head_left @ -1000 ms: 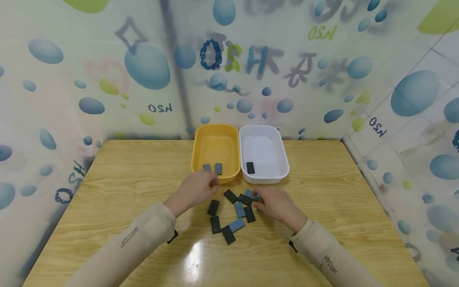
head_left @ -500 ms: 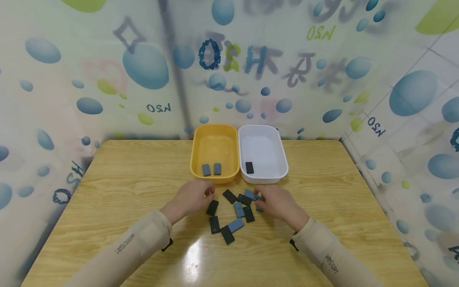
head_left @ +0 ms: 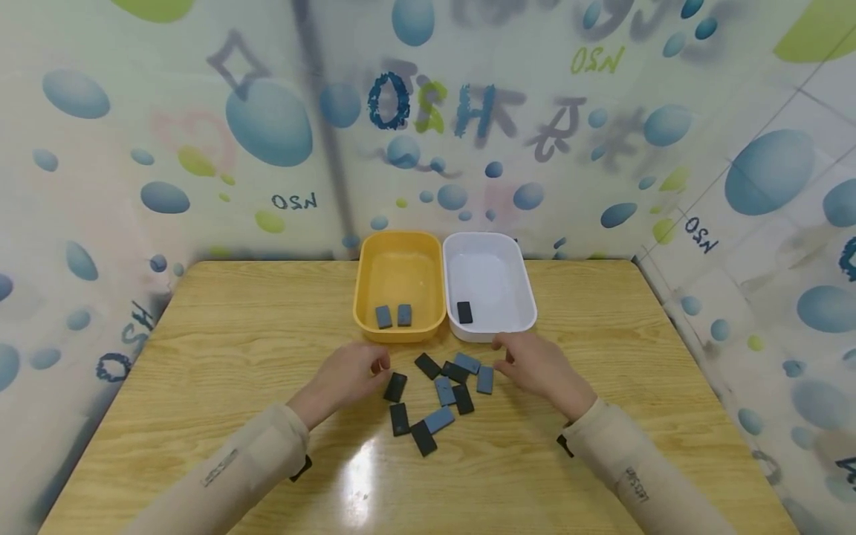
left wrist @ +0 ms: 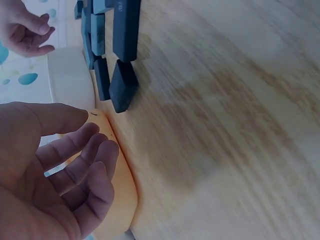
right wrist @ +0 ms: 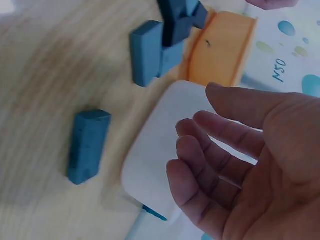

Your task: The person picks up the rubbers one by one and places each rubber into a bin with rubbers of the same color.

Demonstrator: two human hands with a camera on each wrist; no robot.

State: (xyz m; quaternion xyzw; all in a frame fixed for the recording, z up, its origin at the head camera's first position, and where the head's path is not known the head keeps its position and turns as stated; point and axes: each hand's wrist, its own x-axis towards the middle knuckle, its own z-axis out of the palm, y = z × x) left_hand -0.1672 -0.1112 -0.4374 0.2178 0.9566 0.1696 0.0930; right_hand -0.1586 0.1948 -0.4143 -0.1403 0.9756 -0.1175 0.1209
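Observation:
In the head view my left hand (head_left: 344, 377) hovers left of the pile with fingers loosely curled around nothing; the left wrist view shows its palm side bare. The black domino-like tile (head_left: 395, 387) is the nearest thing to it. My right hand (head_left: 540, 368) is just right of the pile, thumb and fingers apart and holding nothing. Beside its fingertips lies a blue-grey tile (head_left: 484, 380), also visible in the right wrist view as a lone tile (right wrist: 89, 145). Several black and blue-grey tiles lie between the hands, some overlapping, such as a black tile (head_left: 423, 438) against a blue one (head_left: 439, 420).
A yellow bin (head_left: 366, 279) with two blue-grey tiles (head_left: 404, 315) stands at the back of the wooden table (head_left: 267, 319). Touching its right side is a white bin (head_left: 524, 286) with one black tile (head_left: 464, 312). A patterned wall rises behind.
My left hand has drawn back from the yellow bin's front rim, down and left. My right hand has shifted right, off the blue-grey tile it partly covered.

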